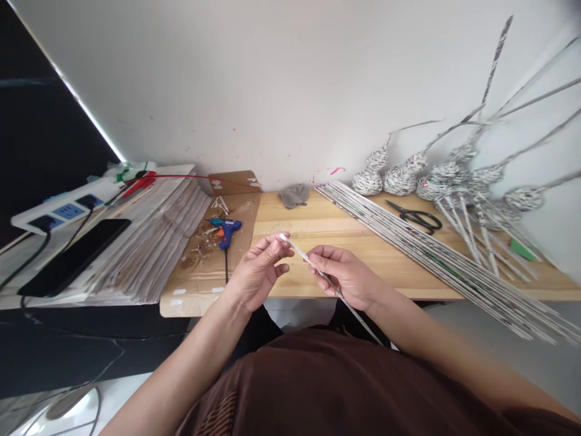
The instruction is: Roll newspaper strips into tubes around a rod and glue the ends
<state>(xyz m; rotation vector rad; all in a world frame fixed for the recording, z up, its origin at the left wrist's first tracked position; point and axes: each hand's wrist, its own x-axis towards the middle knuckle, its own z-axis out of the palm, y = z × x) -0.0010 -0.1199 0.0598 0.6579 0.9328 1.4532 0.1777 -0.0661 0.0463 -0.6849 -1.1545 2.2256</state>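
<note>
A thin rolled newspaper stick (297,249) runs between my hands, above the front edge of the wooden table. My left hand (261,266) pinches its whitish upper end between thumb and fingertips. Lower down, my right hand (342,272) has its thumb and fingers closed around the same stick. From there the stick slants down to the right, toward my lap. Part of it is hidden behind the right-hand fingers.
Left: a paper stack (167,242) bearing a black phone (75,257) and power strip (68,203); a blue glue gun (229,233) lies on cardboard (195,297). Right: newspaper sticks (431,260), black scissors (415,217), woven gourd shapes (399,181). A grey cloth (294,195) sits behind my hands.
</note>
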